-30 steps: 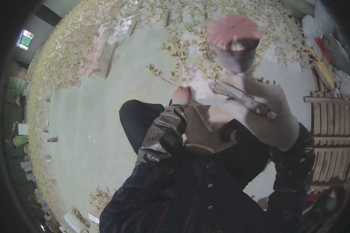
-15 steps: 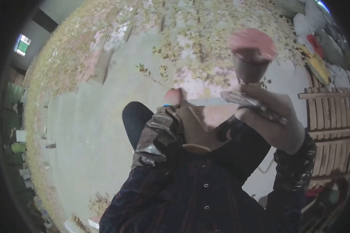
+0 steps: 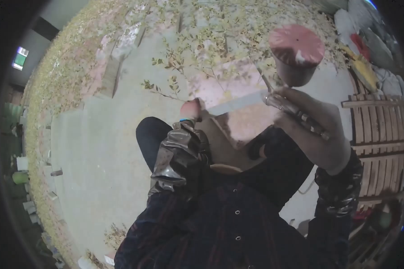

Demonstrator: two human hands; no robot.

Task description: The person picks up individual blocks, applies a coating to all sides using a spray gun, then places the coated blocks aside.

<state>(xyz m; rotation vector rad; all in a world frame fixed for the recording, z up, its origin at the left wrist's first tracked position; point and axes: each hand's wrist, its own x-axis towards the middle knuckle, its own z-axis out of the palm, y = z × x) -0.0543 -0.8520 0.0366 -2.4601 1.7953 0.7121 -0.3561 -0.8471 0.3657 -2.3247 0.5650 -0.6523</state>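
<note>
My left hand (image 3: 191, 109) is closed in a fist at the near end of a leafy twig (image 3: 164, 93), whose stem runs into it. Its wrist shows a blue band and a shiny dark sleeve. My right hand (image 3: 312, 112) is wrapped round a slim tool with a shiny, ridged handle (image 3: 296, 113); its thin dark end points up and away. What kind of tool it is, I cannot tell. Just beyond that hand is a round, tapered object with a red top (image 3: 297, 45). A pale flat strip (image 3: 238, 103) spans the space between both hands.
Leafy branches (image 3: 202, 40) cover much of the floor ahead and to the left. A board-like edge (image 3: 110, 80) lies among them. On the right are a slatted wooden pallet (image 3: 377, 121) and piled sacks (image 3: 352, 22). My bent knee (image 3: 152, 136) is at the left.
The pale strip has tilted, its right end now higher. My left hand and the twig have shifted slightly left. The red-topped object appears higher and sharper.
</note>
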